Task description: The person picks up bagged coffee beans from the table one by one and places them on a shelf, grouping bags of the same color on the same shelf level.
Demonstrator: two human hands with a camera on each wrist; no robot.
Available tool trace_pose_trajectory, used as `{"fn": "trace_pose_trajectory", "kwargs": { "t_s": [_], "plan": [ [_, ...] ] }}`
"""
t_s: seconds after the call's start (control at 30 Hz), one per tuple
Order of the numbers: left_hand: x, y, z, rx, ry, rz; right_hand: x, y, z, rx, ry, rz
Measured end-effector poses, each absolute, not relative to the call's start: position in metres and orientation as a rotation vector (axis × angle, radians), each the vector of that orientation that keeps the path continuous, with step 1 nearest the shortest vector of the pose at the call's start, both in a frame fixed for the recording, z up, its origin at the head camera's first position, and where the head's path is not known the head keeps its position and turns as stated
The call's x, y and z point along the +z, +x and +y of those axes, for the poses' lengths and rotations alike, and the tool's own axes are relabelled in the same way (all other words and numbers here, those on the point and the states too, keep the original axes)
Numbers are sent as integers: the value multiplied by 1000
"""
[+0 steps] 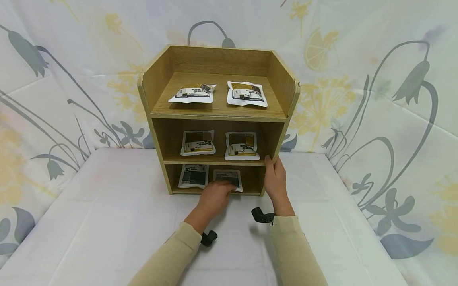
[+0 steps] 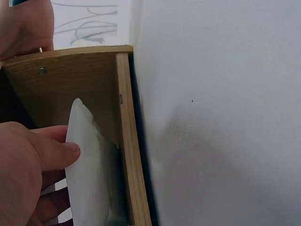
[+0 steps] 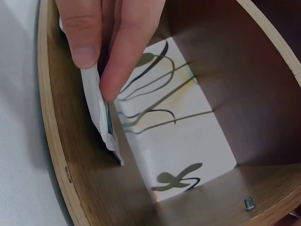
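A small wooden shelf unit with three levels stands on the white-covered table. At its bottom level my left hand pinches the edge of a white-bordered packet between thumb and fingers; the right wrist view shows that packet tilted up at the edge. Beside it on the left lies another packet. My right hand grips the right side panel of the shelf unit, low down near the middle board. In the left wrist view, part of the right hand shows over the panel's edge.
The middle level carries two packets, one left and one right. Two more packets lie on the top level, a left one and a right one. A flower-patterned cloth hangs behind and at both sides.
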State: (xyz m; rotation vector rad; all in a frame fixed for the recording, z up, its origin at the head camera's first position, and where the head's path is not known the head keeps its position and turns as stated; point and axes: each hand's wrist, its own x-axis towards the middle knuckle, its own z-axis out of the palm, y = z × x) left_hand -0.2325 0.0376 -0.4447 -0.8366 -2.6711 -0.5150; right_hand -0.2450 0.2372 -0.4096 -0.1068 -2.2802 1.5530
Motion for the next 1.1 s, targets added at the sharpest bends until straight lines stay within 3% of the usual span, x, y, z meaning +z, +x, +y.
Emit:
{"fn": "trace_pose_trajectory", "kwargs": {
  "t_s": [1.1],
  "plan": [
    [-454, -256, 52, -399, -863, -2875, -409, -244, 237, 1530, -99, -2282]
  ]
}}
